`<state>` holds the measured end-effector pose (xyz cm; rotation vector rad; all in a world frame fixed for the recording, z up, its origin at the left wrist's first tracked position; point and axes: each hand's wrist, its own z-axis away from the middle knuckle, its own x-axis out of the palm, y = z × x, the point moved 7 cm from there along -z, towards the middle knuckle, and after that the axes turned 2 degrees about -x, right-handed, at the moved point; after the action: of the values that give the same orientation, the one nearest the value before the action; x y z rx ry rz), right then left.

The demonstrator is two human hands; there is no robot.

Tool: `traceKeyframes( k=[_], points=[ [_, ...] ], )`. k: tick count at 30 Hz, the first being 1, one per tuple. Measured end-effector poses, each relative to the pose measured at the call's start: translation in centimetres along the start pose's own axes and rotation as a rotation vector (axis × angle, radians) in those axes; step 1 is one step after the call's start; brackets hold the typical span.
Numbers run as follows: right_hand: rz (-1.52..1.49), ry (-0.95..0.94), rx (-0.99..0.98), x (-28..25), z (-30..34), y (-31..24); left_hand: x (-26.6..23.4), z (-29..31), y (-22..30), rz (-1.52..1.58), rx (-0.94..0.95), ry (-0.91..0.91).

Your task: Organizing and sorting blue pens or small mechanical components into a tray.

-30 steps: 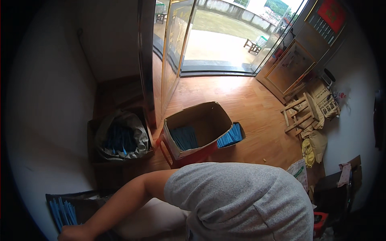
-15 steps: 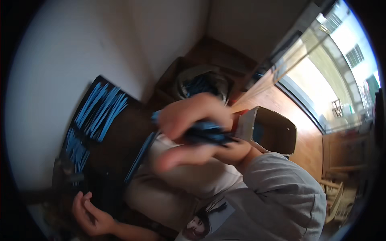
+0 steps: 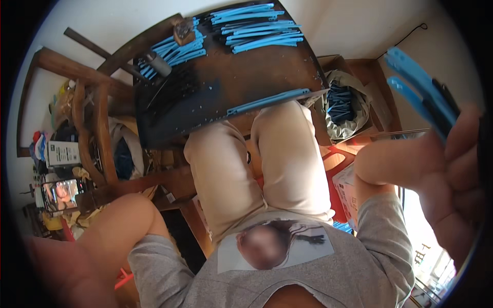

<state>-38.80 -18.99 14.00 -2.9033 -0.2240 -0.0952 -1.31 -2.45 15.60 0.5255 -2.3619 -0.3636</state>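
My right hand (image 3: 447, 190) is raised close at the right edge. Its fingers are closed round a few slim blue-and-black strips (image 3: 418, 84) with rounded ends, which stick up past the fingers. Low on the left, my left hand (image 3: 67, 272) is near and blurred, so its fingers cannot be made out. Beyond my knees is a dark table (image 3: 246, 72). Similar blue strips (image 3: 264, 33) lie in rows at its far edge, and another heap of blue strips (image 3: 177, 49) is to their left. A few blue strips (image 3: 267, 101) lie along the near edge.
A grey cylinder (image 3: 158, 64) and a small wooden block (image 3: 184, 32) are at the table's left. Right of the table, a box holds a pale bag (image 3: 362, 110) of blue pieces. Wooden chair bars (image 3: 102, 128) and a phone (image 3: 61, 195) are at the left.
The view has swung round and the table now lies straight ahead. My right hand, with strips in it, has gone from over my lap to the right edge. My left hand has left the table's side.
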Motion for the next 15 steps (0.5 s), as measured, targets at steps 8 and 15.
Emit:
traceKeyframes(
  k=[8, 15],
  points=[
    [0.025, -0.045, -0.095, 1.4, -2.9, 0.4, 0.5, -1.1, -0.3, 0.000, 0.120, -0.058],
    [-0.007, 0.001, -0.514, 1.8, -8.5, -3.2, 3.6, -6.3, 0.8, 0.155, 0.530, -0.093]
  ],
)
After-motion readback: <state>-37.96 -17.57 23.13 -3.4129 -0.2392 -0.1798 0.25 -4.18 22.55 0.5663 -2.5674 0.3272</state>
